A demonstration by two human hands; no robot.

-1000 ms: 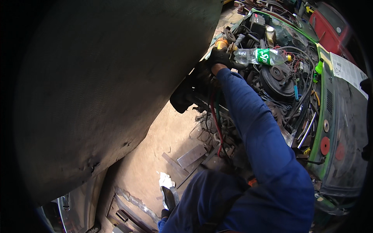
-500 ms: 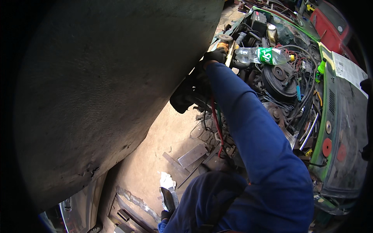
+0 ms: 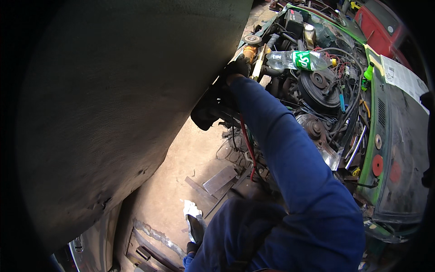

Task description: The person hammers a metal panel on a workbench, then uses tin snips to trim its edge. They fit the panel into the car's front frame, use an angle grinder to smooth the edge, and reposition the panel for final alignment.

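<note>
Across the engine bay reaches my right arm in a blue sleeve. My right hand [image 3: 239,69], in a dark glove, is closed around the rear of an angle grinder [image 3: 249,51] with an orange head. Its round disc [image 3: 252,39] faces up beside the engine bay's edge. Low in the picture, my left hand [image 3: 192,247], also dark-gloved, is partly hidden by my body. It appears closed at the lower end of a dark curved piece [image 3: 195,228] whose kind I cannot make out. A crumpled silvery-white scrap [image 3: 192,209] shows just beyond that piece.
A large dark panel [image 3: 113,99] fills the left side. On the engine lie a clear plastic bottle [image 3: 283,60] and a pulley [image 3: 317,86]; a battery [image 3: 294,21] sits farther off. Metal offcuts [image 3: 219,178] and a red cable [image 3: 248,147] lie below my arm.
The whole view has shifted slightly, moving the scene left and up. My right hand sits a little lower against the grinder, showing more orange. The dark piece by my left hand has turned slightly.
</note>
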